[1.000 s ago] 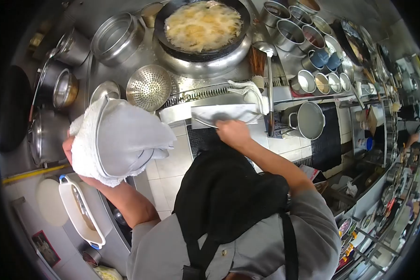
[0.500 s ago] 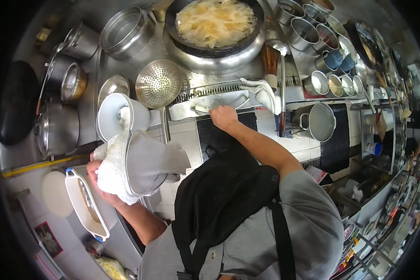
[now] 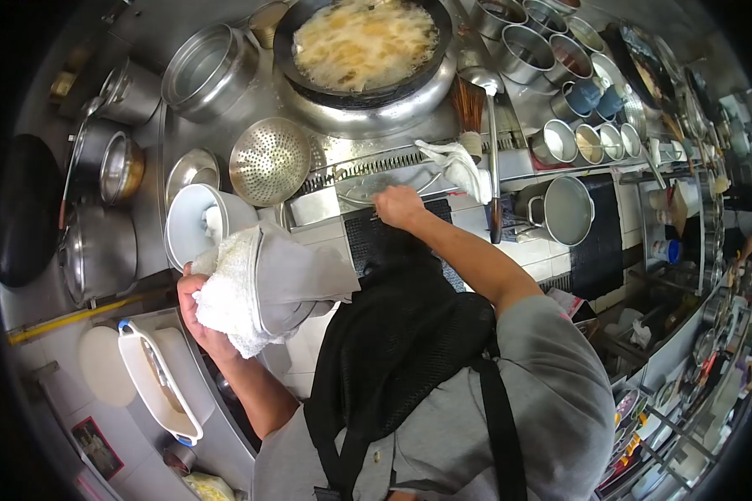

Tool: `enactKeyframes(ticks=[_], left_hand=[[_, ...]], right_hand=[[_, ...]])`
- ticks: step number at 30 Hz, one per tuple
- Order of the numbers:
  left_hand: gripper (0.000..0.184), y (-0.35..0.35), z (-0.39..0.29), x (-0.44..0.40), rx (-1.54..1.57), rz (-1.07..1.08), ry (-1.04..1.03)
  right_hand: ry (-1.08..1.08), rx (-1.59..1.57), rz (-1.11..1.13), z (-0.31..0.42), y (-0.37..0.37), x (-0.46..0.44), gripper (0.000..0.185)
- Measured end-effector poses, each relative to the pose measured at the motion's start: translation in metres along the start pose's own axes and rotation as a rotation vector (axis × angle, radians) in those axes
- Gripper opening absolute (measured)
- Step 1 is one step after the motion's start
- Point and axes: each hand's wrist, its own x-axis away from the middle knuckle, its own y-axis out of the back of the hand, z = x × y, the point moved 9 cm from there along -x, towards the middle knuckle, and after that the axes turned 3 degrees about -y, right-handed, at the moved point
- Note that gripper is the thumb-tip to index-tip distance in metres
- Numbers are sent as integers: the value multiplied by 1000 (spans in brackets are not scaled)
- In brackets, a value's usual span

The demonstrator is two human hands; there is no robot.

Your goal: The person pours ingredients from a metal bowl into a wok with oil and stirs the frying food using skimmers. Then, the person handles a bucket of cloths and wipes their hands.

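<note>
My left hand [image 3: 200,313] is wrapped round a white towel [image 3: 230,296], which lies against a rounded vessel draped with grey cloth [image 3: 297,271]. Just beyond it stands a white bucket [image 3: 194,224] with something white inside. At the front edge of the stove, the closed fingers of my right hand [image 3: 398,205] are on the rim of a shallow metal item [image 3: 372,188], whose full shape is hard to make out. A perforated ladle [image 3: 269,161] rests left of that item. A white cloth [image 3: 458,169] hangs over the stove edge to the right.
A black wok [image 3: 297,71] of bubbling oil sits on the burner ahead. A bamboo brush [image 3: 469,108] and a long-handled ladle [image 3: 491,142] stand right of it. Metal pots [image 3: 100,250] line the left. Seasoning cups [image 3: 557,142] and a large pot [image 3: 564,213] are at the right.
The towel and draped vessel have moved right and nearer my body with my left hand, uncovering the white bucket. The metal item at my right hand has tilted flatter. The camera view has shifted slightly.
</note>
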Motion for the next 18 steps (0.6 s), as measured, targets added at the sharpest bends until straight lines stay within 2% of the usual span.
enactKeyframes(ticks=[1,3,5,6,7,8,9,10,11,12,13,14,15,18], left_hand=[[25,-3,0,0,3,3,-6],[25,-6,4,0,10,1,3],[26,-3,7,0,-13,15,6],[26,-1,8,0,-18,2,14],[28,2,11,0,6,-16,43],[31,6,13,-2,25,-36,67],[36,21,15,-6,-134,-40,-17],[38,31,15,-10,-179,-17,-23],[37,44,11,-18,-215,-62,-68],[29,63,5,-25,-186,-177,-9],[28,85,-3,-36,-137,-184,-101],[28,95,-25,-48,-96,-190,-166],[29,118,-27,-61,13,-230,-165],[32,164,-54,-97,-115,-244,-259]], right_hand=[[-4,7,-3,-6,3,2,17],[235,-113,-351,2,49,28,20],[33,-316,-678,-42,105,61,24],[-259,-381,-728,-82,116,79,28],[-331,-176,-854,-111,122,95,38],[-492,-76,-740,-152,100,95,46],[-705,-116,-533,-173,84,100,47],[-625,-130,-443,-203,52,89,44],[-678,-170,-323,-219,36,83,41],[-634,-132,-367,-236,26,73,38],[-571,-132,-378,-239,30,67,35],[-574,-228,-492,-226,54,73,31],[-515,-249,-515,-209,77,76,29],[-395,-316,-643,-182,130,81,27]])
